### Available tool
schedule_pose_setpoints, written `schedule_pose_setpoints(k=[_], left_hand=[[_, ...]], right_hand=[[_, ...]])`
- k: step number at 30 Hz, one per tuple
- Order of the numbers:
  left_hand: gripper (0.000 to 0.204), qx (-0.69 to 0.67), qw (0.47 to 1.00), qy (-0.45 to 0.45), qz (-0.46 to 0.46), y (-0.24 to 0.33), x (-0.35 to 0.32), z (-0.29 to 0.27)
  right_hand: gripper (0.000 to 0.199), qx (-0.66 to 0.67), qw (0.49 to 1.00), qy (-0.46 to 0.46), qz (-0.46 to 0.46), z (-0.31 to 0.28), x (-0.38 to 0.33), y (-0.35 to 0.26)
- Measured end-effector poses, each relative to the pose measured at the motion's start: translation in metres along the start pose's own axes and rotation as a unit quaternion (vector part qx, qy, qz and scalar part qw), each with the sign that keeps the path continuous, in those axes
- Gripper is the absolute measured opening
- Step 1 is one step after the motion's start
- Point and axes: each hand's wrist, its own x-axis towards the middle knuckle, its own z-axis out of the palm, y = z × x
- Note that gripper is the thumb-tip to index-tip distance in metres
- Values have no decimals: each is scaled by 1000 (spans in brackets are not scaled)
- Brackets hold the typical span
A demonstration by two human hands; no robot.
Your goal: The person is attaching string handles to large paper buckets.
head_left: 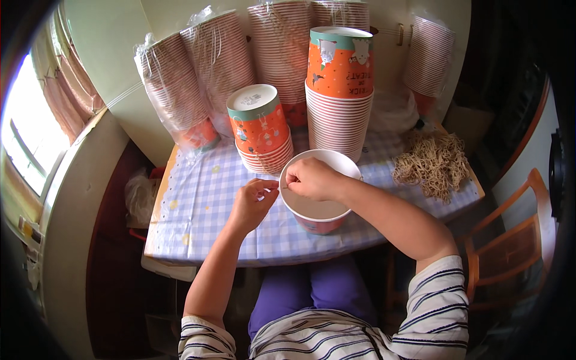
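Note:
A white-lined paper bucket stands upright at the table's front edge, its printed outer wall showing below the rim. My right hand reaches inside over the rim, fingers closed near the left wall. At those fingertips shows a short, thin bit of tan cord. Outside the same wall, my left hand is at the rim with thumb and forefinger pinched together; what they hold, if anything, is too small to make out. Behind the bucket are a short stack of upside-down orange and green buckets and a taller stack.
A tangled heap of tan cords lies at the table's right. Several plastic-wrapped bucket stacks line the back, with another wrapped stack at the back right. A blue checked cloth covers the table. A wooden chair stands to the right.

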Motion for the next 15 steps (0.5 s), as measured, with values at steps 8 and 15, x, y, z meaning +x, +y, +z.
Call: schedule_pose_setpoints(k=[8,15], left_hand=[[20,7,1000,-9,20,-4,3,-1],[21,58,998,-18,31,0,4,-3]], right_hand=[[10,-16,1000,13,18,-1,0,-6],[10,-17,1000,21,-11,6,6,0]])
